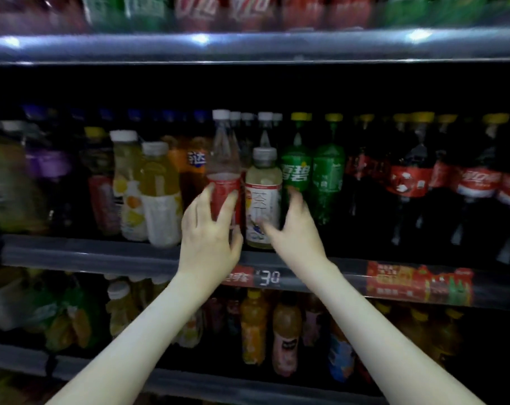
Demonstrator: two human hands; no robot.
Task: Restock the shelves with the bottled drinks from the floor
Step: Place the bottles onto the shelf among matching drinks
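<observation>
the left hand (210, 244) holds a tall clear bottle (223, 159) with a red label and a white cap. its fingers (229, 204) and thumb are curled round the red label. the bottle stands up straight at the front edge of the middle shelf (87, 252). right next to it stands a shorter pale drink bottle (262, 194) with a white label and a grey cap. the right hand (294, 238) is spread wide round this one, with the thumb on the front of the label and the fingers at its right side. it is too blurry to tell if that hand is squeezing it. green soda bottles (296, 171) stand just to the right, and dark cola bottles (408, 182) with red labels come after them. yellow juice bottles (158, 182) stand to the left. a price tag (269, 277) on the shelf edge below the hands says 30. small orange drink bottles (253, 325) stand on the shelf below.
</observation>
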